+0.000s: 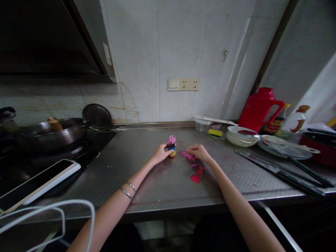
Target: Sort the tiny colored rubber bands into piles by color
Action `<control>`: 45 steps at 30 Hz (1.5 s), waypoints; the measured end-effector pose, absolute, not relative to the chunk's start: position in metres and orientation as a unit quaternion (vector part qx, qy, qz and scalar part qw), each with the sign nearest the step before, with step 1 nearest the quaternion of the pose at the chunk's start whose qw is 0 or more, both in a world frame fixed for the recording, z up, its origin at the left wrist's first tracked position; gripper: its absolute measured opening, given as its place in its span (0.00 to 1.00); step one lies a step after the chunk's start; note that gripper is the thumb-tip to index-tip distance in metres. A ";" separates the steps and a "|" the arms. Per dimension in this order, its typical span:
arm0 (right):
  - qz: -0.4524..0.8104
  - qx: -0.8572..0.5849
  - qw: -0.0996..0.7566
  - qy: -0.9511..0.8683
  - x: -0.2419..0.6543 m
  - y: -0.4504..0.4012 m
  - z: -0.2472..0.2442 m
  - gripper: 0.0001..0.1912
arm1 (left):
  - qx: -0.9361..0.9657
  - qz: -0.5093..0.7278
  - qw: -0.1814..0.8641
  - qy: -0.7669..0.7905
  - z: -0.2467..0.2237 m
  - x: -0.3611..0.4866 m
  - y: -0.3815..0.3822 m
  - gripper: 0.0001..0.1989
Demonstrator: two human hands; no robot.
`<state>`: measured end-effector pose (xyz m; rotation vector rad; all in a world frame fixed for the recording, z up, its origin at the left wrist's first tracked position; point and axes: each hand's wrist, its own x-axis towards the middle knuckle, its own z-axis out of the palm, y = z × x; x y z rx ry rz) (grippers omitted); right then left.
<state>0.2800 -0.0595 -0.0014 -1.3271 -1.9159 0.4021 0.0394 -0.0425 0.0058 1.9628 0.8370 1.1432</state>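
My left hand (160, 154) is closed around a small clear jar (172, 140) standing upright on the metal counter. Layers of colour show in the jar: pink at the top, then dark, blue and yellow lower down. To its right, my right hand (199, 152) reaches down with its fingers pinched together at a small heap of pink shreds (187, 154). Whether a shred is between those fingertips is too small to make out. Nearer the front edge lie several red heart-shaped pieces (195, 178), below my right hand.
At the left, a pan (52, 134) sits on the stove beside a phone with a white power bank (39, 182). On the right are stacked bowls (240, 139), a yellow sponge (215, 133), a long black-handled knife (299, 183) and a red thermos (258, 110). A white cable (90, 217) loops at lower left.
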 end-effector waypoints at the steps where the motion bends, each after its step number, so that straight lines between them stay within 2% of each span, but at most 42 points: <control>1: 0.168 -0.518 0.388 -0.743 0.279 -0.060 -0.001 0.15 | 0.758 0.442 0.354 0.325 0.006 0.039 -0.043 0.21; 11: 0.288 -0.526 0.522 -0.607 0.264 -0.057 0.025 0.23 | 0.763 0.437 0.352 0.321 0.005 0.039 -0.040 0.21; 19: 0.306 -0.437 0.562 -0.632 0.214 -0.052 0.077 0.19 | 0.767 0.438 0.351 0.311 0.006 0.039 -0.042 0.21; 24: 0.304 -0.397 0.524 -0.689 0.196 -0.047 0.087 0.17 | 0.768 0.436 0.345 0.319 0.007 0.039 -0.044 0.18; 30: 0.306 -0.421 0.478 -0.707 0.199 -0.048 0.086 0.19 | 0.770 0.438 0.347 0.308 0.005 0.039 -0.042 0.18; 40: 0.281 -0.473 0.504 -0.666 0.227 -0.045 0.074 0.20 | 0.773 0.432 0.346 0.310 0.005 0.038 -0.040 0.21; 45: 0.246 -0.561 0.363 -0.702 0.264 -0.034 0.044 0.16 | 0.772 0.438 0.338 0.313 0.005 0.038 -0.040 0.21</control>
